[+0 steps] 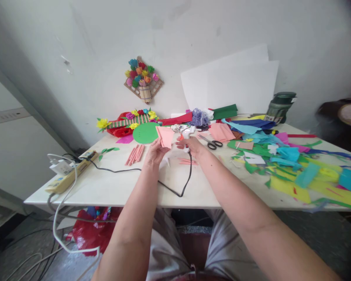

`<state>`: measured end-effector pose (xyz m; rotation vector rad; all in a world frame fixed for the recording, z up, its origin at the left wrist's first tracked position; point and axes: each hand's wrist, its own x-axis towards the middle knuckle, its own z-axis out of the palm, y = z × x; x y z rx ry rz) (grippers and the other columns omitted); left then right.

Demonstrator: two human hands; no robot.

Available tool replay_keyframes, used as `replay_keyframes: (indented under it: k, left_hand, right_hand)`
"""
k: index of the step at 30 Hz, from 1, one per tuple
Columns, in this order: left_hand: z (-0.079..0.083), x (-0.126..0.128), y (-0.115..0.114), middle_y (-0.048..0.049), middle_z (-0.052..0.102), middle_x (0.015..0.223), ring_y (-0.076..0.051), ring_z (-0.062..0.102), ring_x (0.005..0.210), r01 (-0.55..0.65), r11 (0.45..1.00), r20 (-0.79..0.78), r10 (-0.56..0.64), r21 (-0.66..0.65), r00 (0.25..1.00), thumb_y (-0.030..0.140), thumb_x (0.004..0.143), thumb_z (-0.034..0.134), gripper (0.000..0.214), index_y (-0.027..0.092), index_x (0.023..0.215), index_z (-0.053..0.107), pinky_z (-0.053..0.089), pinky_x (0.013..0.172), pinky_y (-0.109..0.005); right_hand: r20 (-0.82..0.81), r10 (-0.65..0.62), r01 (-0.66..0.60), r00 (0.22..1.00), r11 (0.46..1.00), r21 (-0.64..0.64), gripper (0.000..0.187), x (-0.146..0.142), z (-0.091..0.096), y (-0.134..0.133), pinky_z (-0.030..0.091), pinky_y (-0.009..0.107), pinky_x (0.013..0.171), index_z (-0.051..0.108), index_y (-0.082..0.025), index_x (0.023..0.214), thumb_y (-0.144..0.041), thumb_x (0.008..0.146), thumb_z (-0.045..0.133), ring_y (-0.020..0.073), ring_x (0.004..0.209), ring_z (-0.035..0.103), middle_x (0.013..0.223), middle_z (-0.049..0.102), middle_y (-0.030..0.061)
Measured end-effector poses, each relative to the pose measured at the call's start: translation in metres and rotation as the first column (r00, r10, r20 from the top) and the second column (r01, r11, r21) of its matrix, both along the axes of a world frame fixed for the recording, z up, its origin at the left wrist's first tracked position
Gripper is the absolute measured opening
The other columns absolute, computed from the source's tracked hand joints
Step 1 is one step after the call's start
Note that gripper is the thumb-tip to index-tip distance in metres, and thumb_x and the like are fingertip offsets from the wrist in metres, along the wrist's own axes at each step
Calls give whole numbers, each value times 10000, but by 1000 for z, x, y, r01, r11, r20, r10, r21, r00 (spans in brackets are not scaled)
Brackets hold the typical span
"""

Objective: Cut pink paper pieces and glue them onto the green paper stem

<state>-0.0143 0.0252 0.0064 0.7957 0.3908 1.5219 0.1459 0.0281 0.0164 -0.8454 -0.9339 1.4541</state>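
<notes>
My left hand (154, 153) is closed on a small piece of pink paper (165, 137), held up above the table with one side folded over. In my right hand (190, 146) is a white hot glue gun (187, 134) with an orange part, its black cord (190, 175) trailing down onto the table. The glue gun is just right of the paper. Left of my left hand lie several rolled pink paper sticks (134, 154). Thin pink strips (188, 161) rest under my right hand, and scissors (212, 143) with black handles lie to its right.
A green disc (146, 133) and a flower-trimmed piece (128, 121) lie at the back left. Coloured paper scraps (298, 168) cover the right side. A dark green bottle (280, 107) stands at the back right. At the left edge is a power strip (73, 171) with cords.
</notes>
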Motion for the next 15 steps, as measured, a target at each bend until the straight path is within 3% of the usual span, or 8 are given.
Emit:
replay_keyframes:
  k: [4,10,15]
  left_hand:
    - [-2,-2,-1,-4,662,685,-115,603,641,51,999,27,-51,-8,998,137,721,663,61,153,694,610,531,803,-358]
    - [-2,-2,-6,-6,633,645,-104,583,625,67,997,42,-66,-29,997,167,769,634,127,146,652,588,502,853,-361]
    - [-2,-1,-4,-13,648,658,-113,604,648,74,996,79,-69,-51,994,122,788,593,99,144,692,605,514,826,-337]
  right_hand:
    - [-113,-25,23,993,1000,-20,149,6,10,-6,521,259,595,572,-130,640,-34,558,653,137,594,618,581,637,17]
    - [-52,7,-8,999,1000,-17,147,7,15,-12,479,232,494,602,-119,777,-100,639,649,117,504,579,596,669,52]
    - [2,38,-38,999,992,116,310,-1,10,-10,387,204,437,620,-129,805,-108,525,751,74,413,474,495,587,-34]
